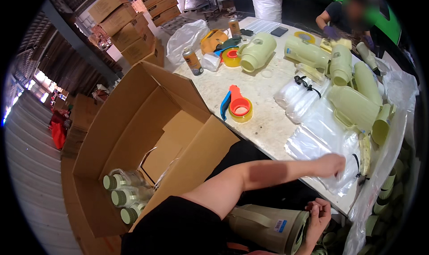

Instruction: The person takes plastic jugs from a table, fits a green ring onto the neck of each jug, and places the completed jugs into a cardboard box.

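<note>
The left hand [330, 165] lay flat on the clear bags [319, 136] on the surface [263, 121], while the right hand [318, 215] held the pale green jug [268, 228]; bagging seemed to need one bag pulled free.

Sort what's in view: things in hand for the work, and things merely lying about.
In hand:
left hand on the clear plastic bags
right hand on the pale green jug
bagged jugs in the cardboard box

Lying about:
tape dispenser
spray can
stacked cartons

At centre, a red and blue tape dispenser [235, 104] with yellow tape lies on the white speckled table [268, 121]. Pale green jugs [353, 105] crowd the right, above clear plastic bags [319, 136]. A brown cardboard box [134, 121] fills the left, holding bagged jugs with green lids [118, 197].
</note>
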A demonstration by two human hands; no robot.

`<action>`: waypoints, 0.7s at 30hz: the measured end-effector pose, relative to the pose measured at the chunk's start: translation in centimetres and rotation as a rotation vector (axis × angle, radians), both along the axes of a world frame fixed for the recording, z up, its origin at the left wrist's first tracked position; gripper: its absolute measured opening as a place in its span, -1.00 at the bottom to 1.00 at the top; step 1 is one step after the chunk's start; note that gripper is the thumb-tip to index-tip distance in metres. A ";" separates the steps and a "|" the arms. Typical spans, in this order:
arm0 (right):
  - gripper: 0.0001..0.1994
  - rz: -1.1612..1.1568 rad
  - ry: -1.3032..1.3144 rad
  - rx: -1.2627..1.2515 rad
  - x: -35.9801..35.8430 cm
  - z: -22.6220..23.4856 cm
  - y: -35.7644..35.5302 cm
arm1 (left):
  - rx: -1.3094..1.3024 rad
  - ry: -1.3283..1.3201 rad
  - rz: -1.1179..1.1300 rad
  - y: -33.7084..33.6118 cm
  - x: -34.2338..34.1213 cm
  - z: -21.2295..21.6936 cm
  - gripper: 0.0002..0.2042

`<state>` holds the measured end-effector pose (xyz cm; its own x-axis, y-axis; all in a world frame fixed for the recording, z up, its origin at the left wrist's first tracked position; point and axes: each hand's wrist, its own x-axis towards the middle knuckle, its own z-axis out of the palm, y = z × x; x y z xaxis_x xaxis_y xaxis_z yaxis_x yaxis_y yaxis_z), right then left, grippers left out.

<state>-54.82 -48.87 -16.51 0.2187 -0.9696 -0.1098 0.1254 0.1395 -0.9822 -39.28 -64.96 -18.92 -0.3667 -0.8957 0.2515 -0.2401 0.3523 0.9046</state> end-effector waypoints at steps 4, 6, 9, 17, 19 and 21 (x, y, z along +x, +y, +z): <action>-0.59 -0.306 0.124 -0.145 -0.8 -2.5 0.3 | -0.033 -0.067 -0.073 8.7 1.2 4.6 -0.85; -0.65 -0.293 0.092 -0.234 0.3 -1.5 0.3 | 0.167 -0.197 -0.230 11.0 1.8 6.6 -0.86; -0.81 -0.266 0.200 -0.271 -0.8 -2.1 0.9 | -0.125 -0.008 -0.052 12.8 1.4 4.2 -0.91; -0.84 -0.649 0.098 0.008 -3.6 -3.4 0.7 | 0.116 0.443 -0.198 13.9 2.7 7.6 -0.90; -0.76 -0.499 -0.304 0.176 -3.0 -4.0 0.7 | 0.004 0.310 -0.190 13.6 1.8 5.6 -0.91; -0.61 -0.189 -0.080 -0.060 -2.7 -3.7 1.0 | -0.111 0.259 -0.203 14.3 0.7 4.6 -0.87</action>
<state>-57.47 -47.86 -20.25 0.0383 -0.9984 -0.0405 0.2220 0.0481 -0.9739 -38.58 -50.62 -14.35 -0.4461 -0.7732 0.4508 0.0771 0.4686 0.8801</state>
